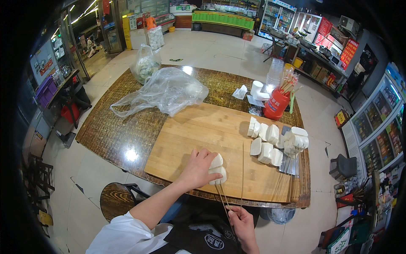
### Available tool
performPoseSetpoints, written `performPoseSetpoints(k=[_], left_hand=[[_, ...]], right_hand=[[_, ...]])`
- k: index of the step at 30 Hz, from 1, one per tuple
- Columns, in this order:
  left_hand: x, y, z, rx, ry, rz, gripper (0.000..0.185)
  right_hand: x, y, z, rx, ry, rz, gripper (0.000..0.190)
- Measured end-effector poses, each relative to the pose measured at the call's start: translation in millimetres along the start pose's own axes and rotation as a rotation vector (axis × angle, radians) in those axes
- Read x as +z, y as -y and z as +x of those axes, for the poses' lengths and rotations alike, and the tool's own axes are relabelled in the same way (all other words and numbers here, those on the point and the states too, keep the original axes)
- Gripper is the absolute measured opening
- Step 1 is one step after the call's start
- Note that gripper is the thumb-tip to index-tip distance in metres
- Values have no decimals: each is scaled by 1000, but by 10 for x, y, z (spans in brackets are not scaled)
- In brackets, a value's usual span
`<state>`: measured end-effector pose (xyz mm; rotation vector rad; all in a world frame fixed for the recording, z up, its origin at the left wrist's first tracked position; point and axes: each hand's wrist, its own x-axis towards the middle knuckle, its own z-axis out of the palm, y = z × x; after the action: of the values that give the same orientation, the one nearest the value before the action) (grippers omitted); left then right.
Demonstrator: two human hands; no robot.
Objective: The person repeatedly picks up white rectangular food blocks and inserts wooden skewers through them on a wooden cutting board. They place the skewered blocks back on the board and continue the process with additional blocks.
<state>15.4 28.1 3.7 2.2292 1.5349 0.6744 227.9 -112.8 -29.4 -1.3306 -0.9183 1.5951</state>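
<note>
My left hand [200,168] presses two white slices [219,174], which look like steamed bun, against the wooden cutting board [187,136]. Thin skewers [223,195] run from the near slice back to my right hand [241,223], whose fingers pinch them just off the board's front edge. One loose skewer [243,171] lies lengthwise on the wood, its near end close to my right fingers. More white slices [267,152] stand in rows on the right side. Beside them, skewered slices [295,139] are piled over a flat metal blade [290,166], their sticks pointing towards me.
Behind the board lie a clear plastic bag [165,89] and a tied bag of greens [146,66]. A red tub of sticks [276,103], stacked plastic cups [274,74] and a white paper roll [256,87] stand at the back right. A round stool [117,201] is at the lower left.
</note>
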Motion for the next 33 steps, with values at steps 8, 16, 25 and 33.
performPoseSetpoints(k=[8,16,25,33], left_hand=[[-25,-7,-4,-79,43,-56,77],[-5,-15,-108,-185,-106,-322,102],[57,169,-242,-165,-325,-346,65],[109,221,-280,4,-385,-140,49]], right_hand=[[44,-39,89,-6,-11,-13,16],[-7,-53,-53,7,-51,-182,16],[-21,-118,-225,-71,3,-27,14],[-55,-203,-175,7,4,47,12]])
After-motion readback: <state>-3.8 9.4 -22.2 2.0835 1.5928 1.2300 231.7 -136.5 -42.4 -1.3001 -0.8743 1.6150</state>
